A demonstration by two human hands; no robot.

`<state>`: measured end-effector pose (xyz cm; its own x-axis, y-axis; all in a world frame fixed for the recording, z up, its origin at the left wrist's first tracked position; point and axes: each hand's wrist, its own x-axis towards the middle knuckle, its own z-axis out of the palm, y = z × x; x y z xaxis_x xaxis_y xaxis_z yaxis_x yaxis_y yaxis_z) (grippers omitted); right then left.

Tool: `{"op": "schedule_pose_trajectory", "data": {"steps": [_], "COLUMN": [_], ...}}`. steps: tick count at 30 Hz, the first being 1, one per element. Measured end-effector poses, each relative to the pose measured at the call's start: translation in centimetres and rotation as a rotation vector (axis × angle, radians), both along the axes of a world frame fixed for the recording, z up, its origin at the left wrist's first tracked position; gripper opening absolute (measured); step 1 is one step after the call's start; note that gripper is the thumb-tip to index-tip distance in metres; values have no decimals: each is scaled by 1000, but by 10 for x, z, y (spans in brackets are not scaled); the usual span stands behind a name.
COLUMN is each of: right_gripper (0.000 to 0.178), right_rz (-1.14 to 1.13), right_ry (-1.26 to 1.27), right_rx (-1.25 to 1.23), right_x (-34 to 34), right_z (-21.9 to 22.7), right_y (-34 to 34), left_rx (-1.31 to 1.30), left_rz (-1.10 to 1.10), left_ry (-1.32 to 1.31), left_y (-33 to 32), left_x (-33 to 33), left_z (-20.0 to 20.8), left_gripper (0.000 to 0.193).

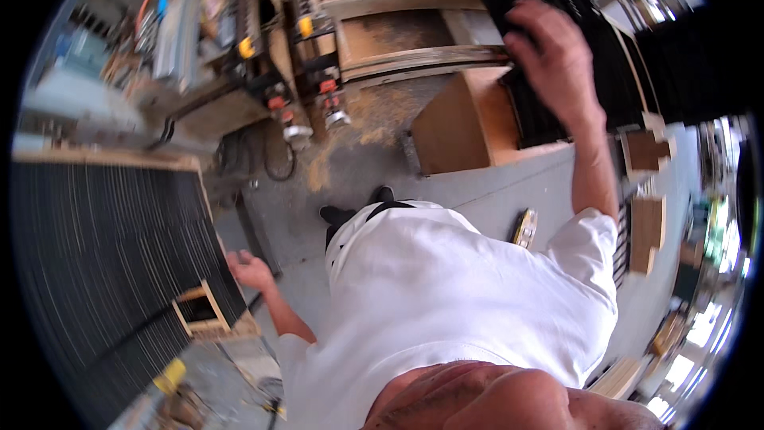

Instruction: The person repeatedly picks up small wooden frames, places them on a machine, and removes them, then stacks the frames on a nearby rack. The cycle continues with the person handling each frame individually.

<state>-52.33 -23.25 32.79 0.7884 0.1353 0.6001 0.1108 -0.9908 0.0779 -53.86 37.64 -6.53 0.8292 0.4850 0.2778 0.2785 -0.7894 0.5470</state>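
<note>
My right hand (pixel 553 60) is raised at the upper right over a pile of black strips (pixel 549 107). Its fingers are curved and the thumb stands apart, with no held thing visible; the hand is slightly blurred. Low at my left side, my left hand (pixel 252 271) has its fingers loosely stretched out and holds nothing. It is nearest to the edge of a broad stack of dark, thin strips (pixel 103 263) framed in pale wood. On that stack lies a small open wooden frame (pixel 191 308).
A brown wooden box (pixel 450 127) stands below the black pile. Ahead is a machine with wooden rails (pixel 414 64) and two clamp-like units (pixel 318 72) with yellow and red parts. Sawdust (pixel 370 119) dusts the grey floor. A yellow tool-like object (pixel 525 228) lies to my right.
</note>
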Motion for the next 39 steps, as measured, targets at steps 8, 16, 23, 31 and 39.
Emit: {"op": "schedule_pose_trajectory", "data": {"steps": [8,16,23,31,39], "right_gripper": [30,27,22,20,24], "right_rz": [-956,-838,-662,-457,-7], "right_ry": [328,51,-86,268,347], "right_rx": [55,531,588,502,357], "right_x": [-110,-136,-36,78,243], "right_z": [39,19,45,6,-92], "right_y": [-199,-203,-82,9,11], "left_rx": [-657,-675,-1591,-1761,-1991], "left_rz": [-601,-807,-549,-427,-371], "left_ry": [128,-170,218,327,229], "left_y": [-220,-318,-377,-416,-384], "left_x": [109,328,559,669,555], "left_z": [0,85,90,59,57], "left_gripper": [30,23,55,35,14]}}
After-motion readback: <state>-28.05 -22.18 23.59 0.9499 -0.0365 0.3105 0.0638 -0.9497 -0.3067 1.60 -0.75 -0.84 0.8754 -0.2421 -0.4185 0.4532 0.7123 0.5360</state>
